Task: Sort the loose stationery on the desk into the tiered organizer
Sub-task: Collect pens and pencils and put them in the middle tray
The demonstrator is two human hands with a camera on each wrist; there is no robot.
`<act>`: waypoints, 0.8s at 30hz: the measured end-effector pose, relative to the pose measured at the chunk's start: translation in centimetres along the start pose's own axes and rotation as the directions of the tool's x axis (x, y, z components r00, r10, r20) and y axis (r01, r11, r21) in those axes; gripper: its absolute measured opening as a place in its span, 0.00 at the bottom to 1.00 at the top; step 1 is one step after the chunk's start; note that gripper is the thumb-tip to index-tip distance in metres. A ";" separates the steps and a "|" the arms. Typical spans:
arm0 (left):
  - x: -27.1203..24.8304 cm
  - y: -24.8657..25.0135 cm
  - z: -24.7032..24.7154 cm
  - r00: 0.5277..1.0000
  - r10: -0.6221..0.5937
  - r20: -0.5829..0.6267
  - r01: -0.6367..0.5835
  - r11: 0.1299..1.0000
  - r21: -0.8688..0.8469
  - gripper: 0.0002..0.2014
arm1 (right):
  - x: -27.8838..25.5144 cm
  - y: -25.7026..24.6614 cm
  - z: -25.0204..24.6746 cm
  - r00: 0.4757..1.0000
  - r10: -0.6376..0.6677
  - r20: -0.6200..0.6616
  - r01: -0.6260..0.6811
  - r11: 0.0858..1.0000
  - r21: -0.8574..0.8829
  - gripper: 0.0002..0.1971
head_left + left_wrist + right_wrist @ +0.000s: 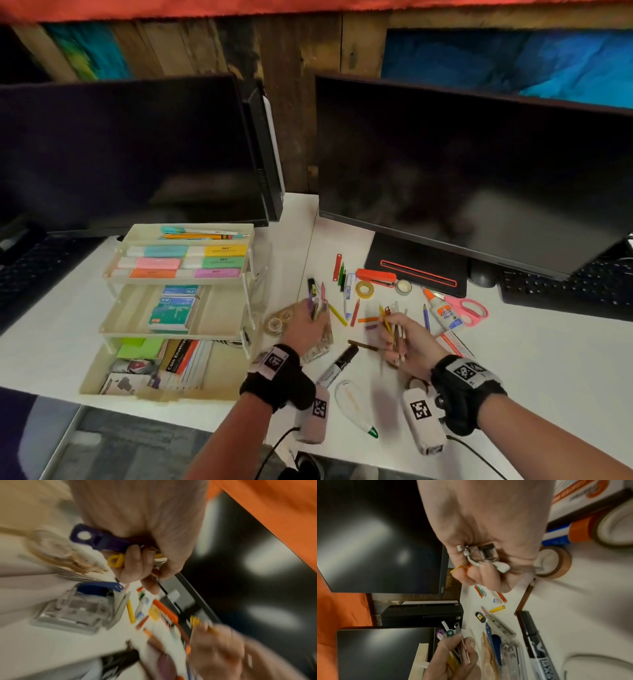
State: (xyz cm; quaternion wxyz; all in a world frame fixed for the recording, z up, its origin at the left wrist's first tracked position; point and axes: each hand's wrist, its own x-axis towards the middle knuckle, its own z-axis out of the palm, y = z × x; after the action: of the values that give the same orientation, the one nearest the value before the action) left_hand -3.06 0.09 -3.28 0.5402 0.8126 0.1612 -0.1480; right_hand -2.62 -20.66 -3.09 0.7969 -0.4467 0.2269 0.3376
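The cream tiered organizer [113,330] stands at the left of the white desk, with highlighters on top, staple boxes in the middle and notes and envelopes at the bottom. To its right, my left hand [313,318] grips a bundle of plastic fasteners; a purple fastener [99,540] and a yellow loop [116,561] stick out of the fist. My right hand [394,339] holds a bunch of pencils and thin sticks [390,325], whose ends [481,555] show inside its curled fingers. Loose coloured pencils [337,313] lie between and beyond the hands.
A red stapler [375,275], two tape rolls [363,289], a glue bottle [445,313] and pink scissors [467,310] lie at the back right. A black marker [339,365] and a brown pencil [363,346] lie near my wrists. Two dark monitors [462,171] stand behind.
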 end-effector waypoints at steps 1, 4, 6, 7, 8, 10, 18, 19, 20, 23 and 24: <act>0.4 0.0 -0.7 0.999 -0.044 -0.024 0.042 0.996 -0.081 0.05 | 0.1 -0.1 0.7 1.000 -0.006 0.005 0.006 1.000 0.025 0.12; 1.7 0.1 -2.7 0.989 -0.143 -0.034 0.130 0.960 -0.250 0.06 | 0.7 -0.1 2.3 1.000 -0.007 -0.005 0.007 0.999 0.033 0.14; 2.2 0.1 -3.6 0.981 -0.195 -0.008 0.184 0.938 -0.294 0.13 | 1.2 -0.2 3.1 1.000 0.014 -0.023 -0.013 1.000 0.024 0.14; 2.3 0.0 -3.9 0.975 -0.223 0.006 0.213 0.923 -0.320 0.14 | 1.4 -0.2 3.5 0.999 0.036 -0.038 -0.035 0.999 0.031 0.12; 2.4 -0.1 -4.1 0.970 -0.243 0.012 0.232 0.907 -0.351 0.14 | 1.8 -0.2 3.8 0.997 0.058 -0.055 -0.056 0.998 0.031 0.10; 2.4 -0.3 -4.4 0.964 -0.266 0.021 0.255 0.897 -0.361 0.12 | 2.6 -0.4 4.4 0.992 0.084 -0.091 -0.085 0.996 -0.011 0.09; 2.7 -0.9 -3.6 0.974 -0.217 -0.069 0.225 0.965 0.135 0.11 | 7.0 -2.4 7.9 0.995 0.089 -0.051 -0.101 0.930 -0.354 0.15; 2.8 -1.0 -3.5 0.978 -0.187 -0.093 0.206 0.941 0.270 0.12 | 7.5 -2.6 8.4 0.994 0.073 -0.081 -0.100 0.900 -0.424 0.17; 2.8 -1.0 -3.4 0.984 -0.146 -0.104 0.175 0.911 0.375 0.13 | 8.0 -2.7 8.8 0.993 0.043 -0.108 -0.091 0.864 -0.496 0.17; 2.9 -1.4 -3.1 0.996 -0.050 -0.080 0.087 0.817 0.571 0.13 | 9.6 -2.6 9.8 0.990 -0.070 -0.124 -0.044 0.677 -0.735 0.14; 3.0 -1.7 -3.1 0.997 -0.034 -0.070 0.070 0.787 0.613 0.13 | 10.1 -2.3 10.0 0.991 -0.091 -0.102 -0.029 0.591 -0.806 0.11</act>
State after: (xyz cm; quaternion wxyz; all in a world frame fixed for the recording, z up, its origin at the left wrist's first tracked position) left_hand -0.84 3.84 -4.78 0.2375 0.9431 0.1415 -0.1847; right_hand 6.43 -9.47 -3.49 0.4978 -0.7837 0.0942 0.3592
